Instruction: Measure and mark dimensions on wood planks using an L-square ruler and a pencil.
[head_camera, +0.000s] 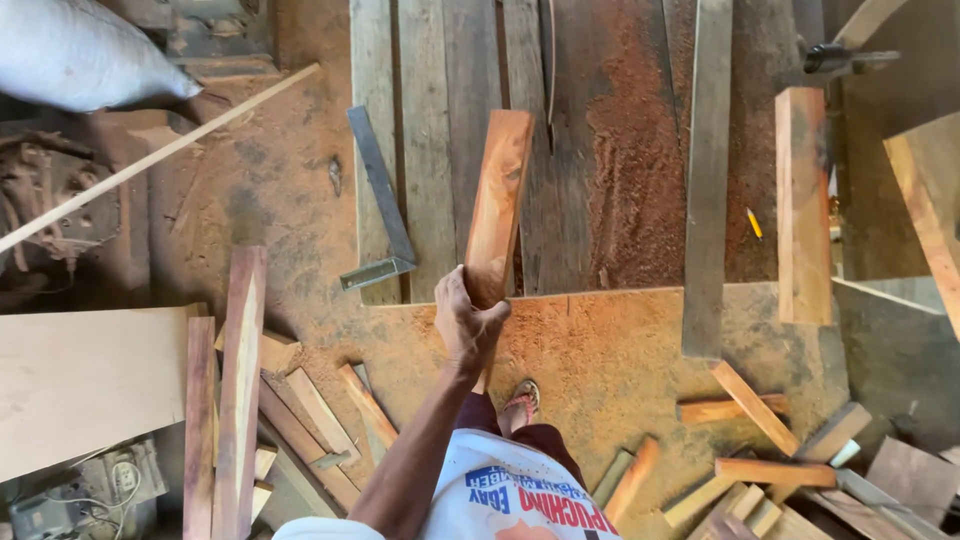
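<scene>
From the head view, looking straight down: the left hand (466, 318) has its fingers (452, 300) wrapped tight round the near end of a reddish board (497, 208), thumb on the right edge; the board points away from the person, its far end out over the grey planks of the surface (440, 120), its near end level with the front edge; whether it rests on the planks or is held just clear of them I cannot tell. The right hand is out of sight, so nothing can be said of its fingers.

Just left of the board lies a metal square (381, 205), its blade running up the planks and its stock at the front edge; a heap of red sawdust (630, 150) covers the planks to the right; beyond it a long grey plank (707, 180) and a shorter reddish block (802, 205) lie lengthwise; a yellow pencil (753, 222) sits between them. Offcuts (760, 470) litter the dusty floor, and a sandalled foot (519, 402) shows below the hand.

As I judge it, the step in hand is carrying or placing the board at the surface; the next move calls for a firm one-handed hold and a clean line between the square and the sawdust, so that the far end neither knocks the square nor drags through the dust.
</scene>
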